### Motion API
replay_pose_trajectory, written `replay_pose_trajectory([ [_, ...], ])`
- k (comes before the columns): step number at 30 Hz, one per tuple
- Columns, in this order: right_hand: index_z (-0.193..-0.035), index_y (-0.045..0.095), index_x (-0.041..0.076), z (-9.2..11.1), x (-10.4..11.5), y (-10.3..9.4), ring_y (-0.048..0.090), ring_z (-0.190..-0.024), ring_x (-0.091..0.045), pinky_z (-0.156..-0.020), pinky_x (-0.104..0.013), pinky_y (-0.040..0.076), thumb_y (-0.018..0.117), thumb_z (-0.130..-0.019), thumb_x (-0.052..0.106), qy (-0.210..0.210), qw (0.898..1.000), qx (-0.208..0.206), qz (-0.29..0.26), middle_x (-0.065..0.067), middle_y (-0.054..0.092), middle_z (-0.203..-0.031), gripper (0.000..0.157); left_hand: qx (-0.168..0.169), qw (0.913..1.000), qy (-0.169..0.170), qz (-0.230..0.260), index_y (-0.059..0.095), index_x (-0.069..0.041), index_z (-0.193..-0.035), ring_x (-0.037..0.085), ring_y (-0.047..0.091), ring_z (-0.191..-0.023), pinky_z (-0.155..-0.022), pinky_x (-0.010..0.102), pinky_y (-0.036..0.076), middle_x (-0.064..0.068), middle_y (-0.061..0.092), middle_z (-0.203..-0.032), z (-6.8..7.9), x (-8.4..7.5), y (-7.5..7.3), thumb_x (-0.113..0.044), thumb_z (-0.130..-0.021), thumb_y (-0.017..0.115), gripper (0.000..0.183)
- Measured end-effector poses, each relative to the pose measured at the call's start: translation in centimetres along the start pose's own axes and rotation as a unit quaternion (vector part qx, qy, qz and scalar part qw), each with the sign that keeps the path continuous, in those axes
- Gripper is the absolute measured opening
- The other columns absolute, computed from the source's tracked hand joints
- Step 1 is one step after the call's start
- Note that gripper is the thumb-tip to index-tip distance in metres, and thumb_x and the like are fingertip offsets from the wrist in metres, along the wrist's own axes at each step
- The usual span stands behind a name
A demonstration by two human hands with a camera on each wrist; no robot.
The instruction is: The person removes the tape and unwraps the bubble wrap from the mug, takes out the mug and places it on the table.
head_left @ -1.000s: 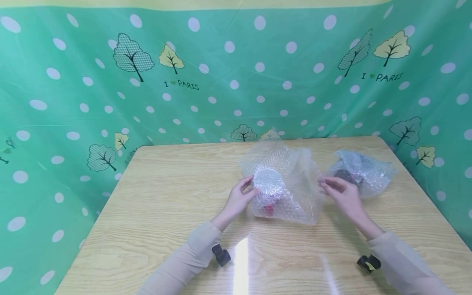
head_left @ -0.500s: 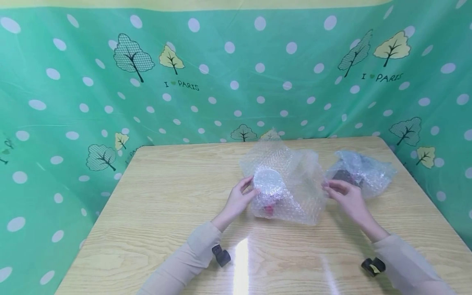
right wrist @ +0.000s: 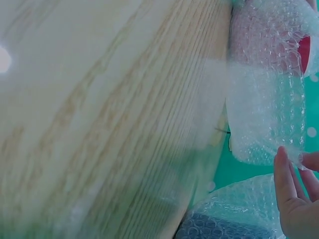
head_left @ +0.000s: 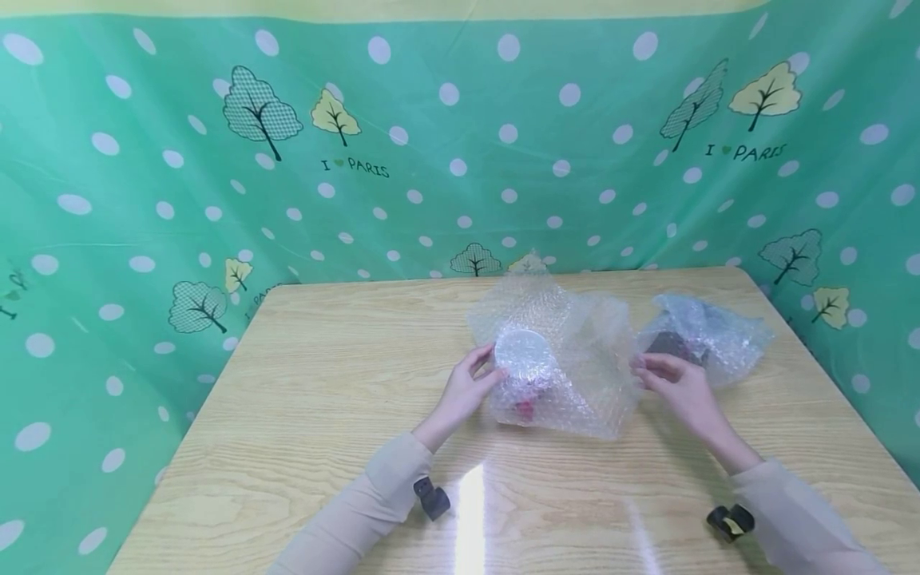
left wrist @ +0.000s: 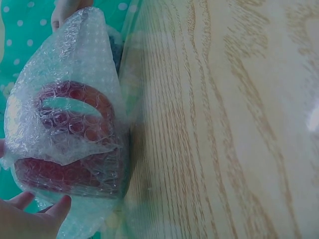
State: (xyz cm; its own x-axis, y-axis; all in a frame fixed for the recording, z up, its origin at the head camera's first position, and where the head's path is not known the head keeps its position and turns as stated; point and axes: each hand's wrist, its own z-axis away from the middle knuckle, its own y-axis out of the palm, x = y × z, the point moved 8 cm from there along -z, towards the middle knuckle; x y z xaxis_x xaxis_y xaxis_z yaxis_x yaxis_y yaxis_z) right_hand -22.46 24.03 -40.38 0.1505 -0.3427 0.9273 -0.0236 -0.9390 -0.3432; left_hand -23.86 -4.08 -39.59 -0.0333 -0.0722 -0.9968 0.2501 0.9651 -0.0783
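A red mug (left wrist: 75, 124) with a handle shows through the bubble wrap (head_left: 596, 367) that lies around it. From above, its round pale top (head_left: 523, 351) faces up. My left hand (head_left: 469, 387) holds the wrapped mug from the left, thumb in front and fingers behind. On the other side, my right hand (head_left: 679, 391) pinches the free right edge of the wrap between thumb and fingers. In the right wrist view that sheet (right wrist: 269, 109) stretches from the mug to the fingertips.
Another bubble-wrapped bundle (head_left: 719, 335), with something dark inside, lies just beyond my right hand. The wooden table (head_left: 323, 383) ends at a green dotted curtain (head_left: 402, 160) at the back. Black straps hang at both wrists.
My right hand has moved slightly to the right, drawing the edge of the bubble wrap outward with it. The left hand and the mug have stayed in place.
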Motion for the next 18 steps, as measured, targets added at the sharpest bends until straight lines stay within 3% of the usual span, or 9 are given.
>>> replay_pose_trajectory([
  [5, -0.111, 0.048, -0.017, 0.0, -0.1, -0.2, 0.059, -0.076, 0.002, -0.068, -0.016, 0.053, 0.055, -0.086, 0.004, 0.008, 1.000, 0.000, 0.022, -0.018, 0.063, -0.097, 0.034, -0.001, 1.0000, -0.002, 0.000, 0.030, 0.013, -0.129, 0.039, 0.026, -0.126, -0.101, 0.043, 0.031, 0.028, 0.028, -0.136, -0.1, 0.1, 0.0, -0.002, -0.083, 0.056, 0.055],
  [7, -0.111, 0.048, -0.017, 0.0, 0.1, -0.3, 0.059, -0.075, 0.003, -0.067, -0.016, 0.053, 0.055, -0.086, 0.004, 0.007, 1.000, -0.001, 0.023, -0.023, 0.061, -0.099, 0.034, -0.001, 1.0000, -0.002, 0.001, 0.030, 0.012, -0.129, 0.039, 0.026, -0.126, -0.101, 0.044, 0.031, 0.028, 0.028, -0.135, -0.2, 0.3, -0.1, -0.002, -0.083, 0.056, 0.055],
  [13, -0.111, 0.049, -0.016, -0.1, -0.5, -0.9, 0.061, -0.075, -0.001, -0.068, -0.016, 0.052, 0.058, -0.085, 0.007, -0.011, 1.000, -0.015, 0.001, 0.011, 0.063, -0.091, 0.036, -0.002, 1.0000, -0.002, 0.006, 0.032, 0.009, -0.130, 0.036, 0.027, -0.127, -0.102, 0.041, 0.031, 0.025, 0.030, -0.136, -1.1, 2.2, -0.3, -0.006, -0.082, 0.059, 0.057],
  [18, -0.109, 0.059, 0.001, -1.0, -4.8, -2.3, 0.062, -0.079, -0.005, -0.069, -0.015, 0.052, 0.062, -0.083, 0.019, -0.045, 0.997, -0.061, 0.015, 0.007, 0.064, -0.095, 0.032, -0.009, 0.9999, 0.007, -0.010, 0.034, 0.007, -0.130, 0.033, 0.030, -0.126, -0.100, 0.037, 0.034, 0.023, 0.033, -0.135, -1.3, 3.0, -0.4, -0.009, -0.083, 0.059, 0.055],
])
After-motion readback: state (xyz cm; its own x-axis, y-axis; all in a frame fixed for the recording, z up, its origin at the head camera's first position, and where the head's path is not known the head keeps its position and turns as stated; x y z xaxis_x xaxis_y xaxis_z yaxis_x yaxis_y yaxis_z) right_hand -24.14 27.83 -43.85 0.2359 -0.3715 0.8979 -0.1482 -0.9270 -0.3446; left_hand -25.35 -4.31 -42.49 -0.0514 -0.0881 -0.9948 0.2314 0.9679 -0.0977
